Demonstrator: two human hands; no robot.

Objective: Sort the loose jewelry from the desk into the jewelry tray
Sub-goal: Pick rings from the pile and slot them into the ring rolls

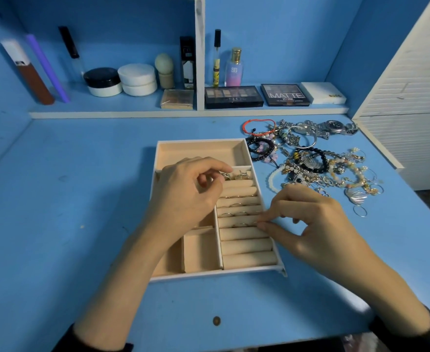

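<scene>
1. Jewelry tray (198, 149): matt, peach, cloth-like lining; ring rolls (247, 246) look soft.
2. Desk (69, 199): blue painted surface, matt, scuffed.
3. Watches (334, 125) near the desk's far right corner: shiny metal.
4. Bead bracelet (323, 157): glossy black beads.

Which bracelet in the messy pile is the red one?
The thin cord bracelet at the back-left corner of the pile, by the shelf. It is a plain red string; the other bracelets are beads in black, white or pale colours.

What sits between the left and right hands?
Head view: ring rolls of the jewelry tray, several thin rings slotted in, lie between the left hand and right hand.
</scene>
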